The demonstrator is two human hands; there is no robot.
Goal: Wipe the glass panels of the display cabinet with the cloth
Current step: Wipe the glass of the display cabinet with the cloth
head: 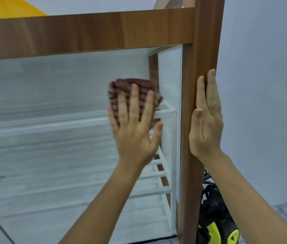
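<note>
Wood-grain brown frames the display cabinet [199, 50]: a broad top rail runs across the upper part of the head view and a corner post drops from about one o'clock down to five o'clock. Below the rail, the front glass panel [51, 95] fills the left and middle of the view, with white slatted shelves [164, 110] showing through it. A red-and-white checked cloth [139, 85], bunched into a pad, lies flat against this glass just right of centre, close to the corner post but not touching it. The left hand [134, 127] presses the cloth to the pane with straight fingers spread apart, the fingertips on the fabric and the thumb out toward three o'clock; cloth and hand are slightly blurred. The right hand [206, 117] lies flat against the outer face of the corner post at about three o'clock from the cloth, its fingers straight and held together, pointing up toward twelve, the thumb resting along the post's front edge. Low at five o'clock, beside the foot of the post, stands a black and yellow-green machine [216, 226] with dark cables. At eleven o'clock, above the top rail, a yellow shape [7, 6] shows against the pale wall
</note>
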